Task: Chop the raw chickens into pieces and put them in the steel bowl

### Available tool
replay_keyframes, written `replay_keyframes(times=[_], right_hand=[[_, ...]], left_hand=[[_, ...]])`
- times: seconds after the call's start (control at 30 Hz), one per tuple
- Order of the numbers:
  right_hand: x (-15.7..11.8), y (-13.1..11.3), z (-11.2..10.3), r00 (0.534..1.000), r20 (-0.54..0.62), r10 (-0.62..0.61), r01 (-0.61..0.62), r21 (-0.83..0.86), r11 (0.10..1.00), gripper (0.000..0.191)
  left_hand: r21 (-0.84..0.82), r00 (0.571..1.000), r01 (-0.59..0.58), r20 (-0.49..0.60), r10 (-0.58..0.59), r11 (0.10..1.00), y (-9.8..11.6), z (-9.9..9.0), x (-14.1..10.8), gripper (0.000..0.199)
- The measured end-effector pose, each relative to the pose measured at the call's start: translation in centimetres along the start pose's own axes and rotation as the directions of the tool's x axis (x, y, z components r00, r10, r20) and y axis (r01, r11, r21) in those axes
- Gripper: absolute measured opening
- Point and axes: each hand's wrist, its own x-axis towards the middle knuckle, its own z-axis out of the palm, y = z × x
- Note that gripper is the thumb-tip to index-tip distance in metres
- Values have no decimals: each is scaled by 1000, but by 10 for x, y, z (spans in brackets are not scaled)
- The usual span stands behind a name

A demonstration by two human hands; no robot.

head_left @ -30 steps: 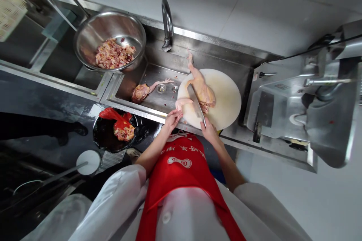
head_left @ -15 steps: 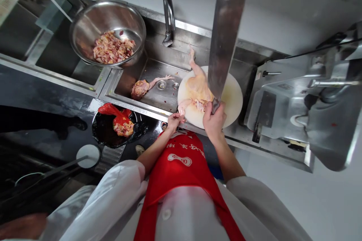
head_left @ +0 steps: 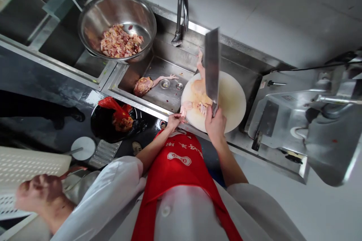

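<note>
My right hand (head_left: 215, 125) is closed round the handle of a wide cleaver (head_left: 212, 66), its blade pointing up over the board. Beneath it, a plucked poultry piece (head_left: 199, 86) lies on the round white cutting board (head_left: 233, 101), partly hidden by the blade. At the board's left edge, the fingers of my left hand (head_left: 174, 121) pinch the end of a pale limb (head_left: 185, 108) of the bird. Another leg piece with its foot (head_left: 143, 86) rests in the sink (head_left: 158, 99). A steel bowl (head_left: 93, 11) of chopped meat (head_left: 120, 41) stands at the upper left.
A faucet (head_left: 181, 15) rises behind the sink. On the right is metal equipment (head_left: 283, 113) with another cleaver (head_left: 266, 120). A black-lined bin (head_left: 98, 120) stands on the floor. Another person's hand (head_left: 42, 196) is near a white basket (head_left: 34, 162).
The cleaver has come down and its blade now stands closer over the bird. At the lower left, the other person's hand and a white basket have come into view. The camera view has shifted slightly.
</note>
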Motion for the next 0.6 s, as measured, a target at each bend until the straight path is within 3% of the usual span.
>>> replay_keyframes(times=[0.03, 0.1, 0.17, 0.23, 0.4, 0.5, 0.6], right_hand=[[-7, -4, 9, 1000, 10, 17, -17, 7, 1000, 56], [-19, -7, 33, 980, 181, 79, -71, -51, 996, 54], [-23, 2, 51, 917, 376, 135, -85, -147, 985, 50], [-19, 21, 57, 880, 452, 143, -64, -186, 980, 47], [-4, 65, 31, 892, 420, 166, -98, -178, 979, 45], [-3, 60, 11, 923, 356, 144, -86, -175, 981, 44], [-8, 38, -5, 978, 180, 101, -77, -136, 988, 46]], left_hand=[[4, 1000, -6, -3, 6, 1000, -1, 0, 1, 25], [14, 1000, -4, -17, 4, 1000, -3, -2, 1, 24], [36, 1000, -1, -27, 2, 999, -3, -4, 2, 23], [64, 1000, -6, -18, 7, 998, -1, -5, 3, 22], [110, 999, -35, 31, 32, 993, 5, -1, 11, 18], [100, 1000, -28, 11, 27, 995, 4, 2, 11, 15], [67, 999, -34, -7, 35, 997, -1, 1, 7, 17]])
